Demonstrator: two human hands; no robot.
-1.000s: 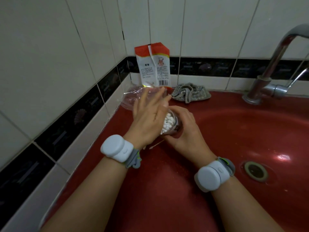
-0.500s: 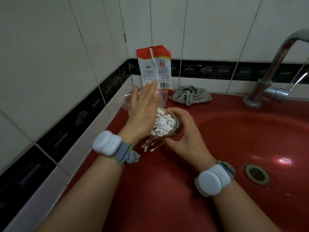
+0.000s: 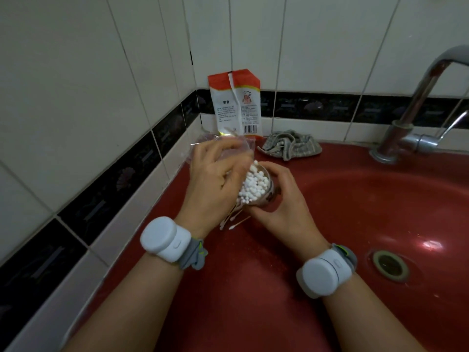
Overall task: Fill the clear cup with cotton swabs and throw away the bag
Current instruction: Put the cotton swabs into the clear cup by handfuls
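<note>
My right hand [image 3: 288, 207] is wrapped around the clear cup [image 3: 269, 197], which is tilted left over the red sink ledge. White-tipped cotton swabs [image 3: 253, 185] pack its mouth. My left hand [image 3: 214, 179] curls its fingers over the left side of the bundle; its thumb is hidden. A crumpled clear plastic bag [image 3: 203, 146] lies on the ledge just behind my left hand. A few loose swabs [image 3: 232, 222] lie on the ledge under the cup.
An orange and white packet [image 3: 236, 105] leans upright in the tiled corner. A grey checked cloth [image 3: 291, 147] sits beside it. The red sink basin [image 3: 368, 204] with its drain [image 3: 389, 265] is to the right, and a chrome faucet [image 3: 406, 133] stands at the back right.
My left hand, flat and raised beside the swabs half a second ago, has come down and bent its fingers around the bundle. My right hand has kept hold of the cup.
</note>
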